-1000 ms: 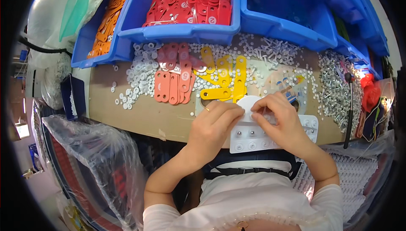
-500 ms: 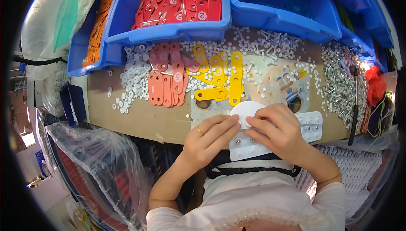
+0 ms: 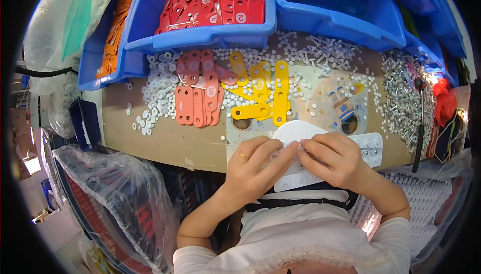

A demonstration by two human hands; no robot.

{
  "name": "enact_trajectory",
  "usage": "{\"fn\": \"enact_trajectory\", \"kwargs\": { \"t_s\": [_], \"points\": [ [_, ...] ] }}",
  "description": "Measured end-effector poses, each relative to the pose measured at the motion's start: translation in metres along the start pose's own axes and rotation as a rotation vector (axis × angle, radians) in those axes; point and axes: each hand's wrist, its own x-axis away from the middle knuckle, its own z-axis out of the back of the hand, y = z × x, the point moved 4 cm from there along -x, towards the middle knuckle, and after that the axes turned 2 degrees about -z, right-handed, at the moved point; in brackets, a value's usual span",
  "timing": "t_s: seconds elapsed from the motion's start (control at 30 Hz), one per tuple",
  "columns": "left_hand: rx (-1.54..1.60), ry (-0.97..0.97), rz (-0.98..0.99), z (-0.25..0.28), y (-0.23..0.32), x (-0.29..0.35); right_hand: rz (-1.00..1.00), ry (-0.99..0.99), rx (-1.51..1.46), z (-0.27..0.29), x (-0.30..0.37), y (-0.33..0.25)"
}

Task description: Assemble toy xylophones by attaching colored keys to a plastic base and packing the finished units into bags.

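Can see plate (image 3: 296, 130) jutting beyond near-touching fingertips of left hand (image 3: 253, 167) and right hand (image 3: 336, 159), equally near, by bench (image 3: 163, 146) front edge, can't tell if clamped.

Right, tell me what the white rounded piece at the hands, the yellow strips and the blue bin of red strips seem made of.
White rounded piece: probably plastic, smooth and matte, its colour even; stiff card remains possible.
Yellow strips: perhaps plastic, perhaps coated board, smooth-looking with clean round holes.
Blue bin: very likely moulded plastic, slightly glossy, with a thick rim and soft highlights.
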Motion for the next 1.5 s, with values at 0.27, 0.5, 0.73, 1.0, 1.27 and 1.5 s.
{"fn": "enact_trajectory", "kwargs": {
  "t_s": [0.27, 0.5, 0.73, 1.0, 1.27, 1.5],
  "points": [
    [-0.061, -0.071, -0.004, -0.002, 0.002, 0.003, -0.27, 0.047, -0.215, -0.003, 0.0, 0.001],
    [-0.06, -0.053, -0.006, -0.005, 0.001, 0.006, -0.444, 0.018, -0.248, -0.003, 0.0, 0.006],
    [-0.041, -0.05, -0.036, -0.006, 0.0, 0.005, -0.506, 0.049, -0.323, 0.0, 0.0, 0.008],
    [0.089, 0.019, 0.124, -0.007, 0.0, 0.0, -0.265, -0.045, -0.154, 0.0, -0.008, 0.003],
    [0.231, -0.039, 0.176, -0.007, -0.004, -0.003, -0.279, 0.022, -0.239, -0.002, -0.001, 0.009],
    [0.04, -0.042, -0.066, -0.005, -0.001, 0.001, -0.167, -0.024, -0.177, 0.001, 0.005, 0.006]
  ]
}}
